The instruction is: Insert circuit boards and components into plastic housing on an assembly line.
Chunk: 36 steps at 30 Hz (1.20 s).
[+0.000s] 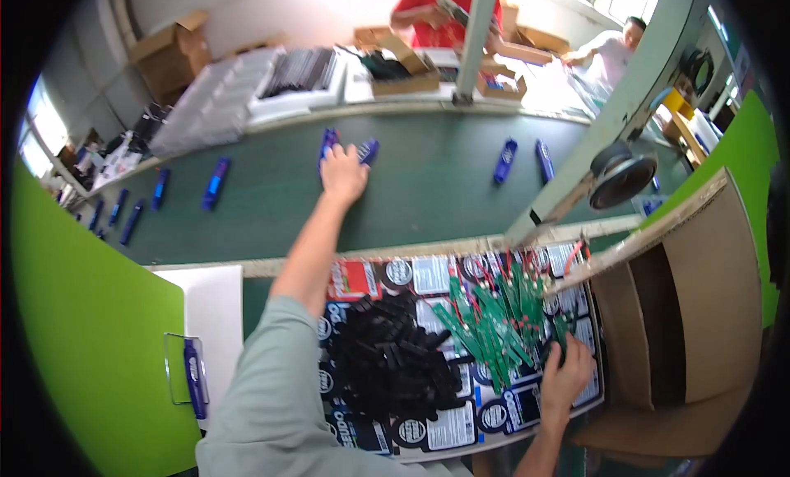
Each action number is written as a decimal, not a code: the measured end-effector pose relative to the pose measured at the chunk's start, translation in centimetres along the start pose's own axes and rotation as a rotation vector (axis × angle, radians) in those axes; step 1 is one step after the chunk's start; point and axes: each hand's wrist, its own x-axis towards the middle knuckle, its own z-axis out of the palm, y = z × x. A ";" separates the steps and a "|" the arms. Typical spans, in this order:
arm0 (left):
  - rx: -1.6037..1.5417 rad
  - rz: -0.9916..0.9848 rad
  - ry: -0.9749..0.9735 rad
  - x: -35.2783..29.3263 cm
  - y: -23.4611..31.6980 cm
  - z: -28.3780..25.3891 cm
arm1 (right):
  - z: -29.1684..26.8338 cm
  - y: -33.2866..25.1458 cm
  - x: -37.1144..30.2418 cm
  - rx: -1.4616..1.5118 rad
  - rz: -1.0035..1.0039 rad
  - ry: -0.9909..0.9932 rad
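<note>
My left hand (343, 172) reaches far out over the dark green conveyor belt (280, 205) and lies on a blue oblong part (328, 139), with a second blue part (368, 151) just to its right. My right hand (564, 374) rests at the lower right edge of a pile of narrow green circuit boards (485, 325) with red wires. Its fingers touch the boards; whether it grips one I cannot tell. Left of the boards lies a heap of small black plastic pieces (395, 362), all on printed sheets (428, 432).
More blue parts (215, 182) lie scattered along the belt, some at right (504, 160). An open cardboard box (683, 312) stands at my right. A bright green panel (90, 337) with a clear clip holding a blue part (194, 378) is at left. Two people work across the belt among boxes and trays.
</note>
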 end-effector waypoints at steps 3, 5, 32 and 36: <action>0.020 0.074 -0.033 0.4 -0.9 0.8 | -0.5 -3.4 1.0 0.141 -0.090 -0.018; 0.009 0.116 -0.046 0.6 -0.2 0.8 | -0.2 -5.9 2.2 0.208 -0.151 -0.037; -1.957 -0.616 -0.591 -18.9 2.8 -15.6 | 5.9 -18.8 9.8 1.012 -0.261 -0.569; -1.996 -0.585 -0.646 -19.9 4.3 -16.2 | 2.6 -20.2 10.2 1.287 0.074 -0.489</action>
